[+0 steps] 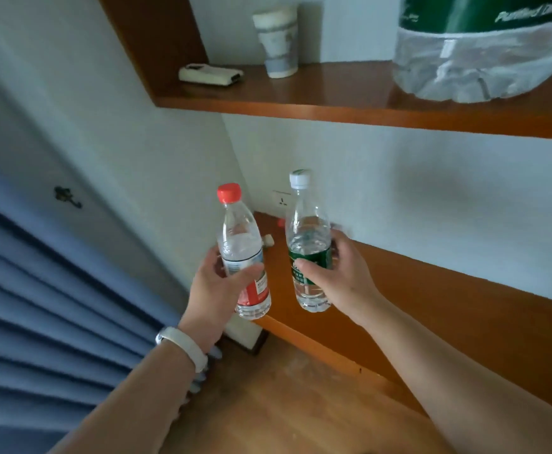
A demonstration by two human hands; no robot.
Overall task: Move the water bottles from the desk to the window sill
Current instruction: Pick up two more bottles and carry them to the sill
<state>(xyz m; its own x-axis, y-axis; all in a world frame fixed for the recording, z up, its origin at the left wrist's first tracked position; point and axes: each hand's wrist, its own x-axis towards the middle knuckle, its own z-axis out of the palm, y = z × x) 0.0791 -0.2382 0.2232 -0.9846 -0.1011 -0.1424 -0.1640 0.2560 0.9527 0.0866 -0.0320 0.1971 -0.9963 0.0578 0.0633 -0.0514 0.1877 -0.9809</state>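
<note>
My left hand (217, 285) grips a clear water bottle with a red cap and red label (240, 237), held upright just off the left end of the wooden desk (431, 306). My right hand (340, 273) grips a second clear bottle with a white cap and green label (307, 237), upright above the desk's left end. Both bottles are partly filled with water. The two bottles are a short gap apart. No window sill is in view.
A wooden shelf (333, 99) hangs above the desk with a paper cup (277, 40), a small white device (210, 73) and a large water jug (484, 47). A wall socket (281, 199) sits behind the bottles. Blue curtains (38, 306) hang at the left. Wooden floor lies below.
</note>
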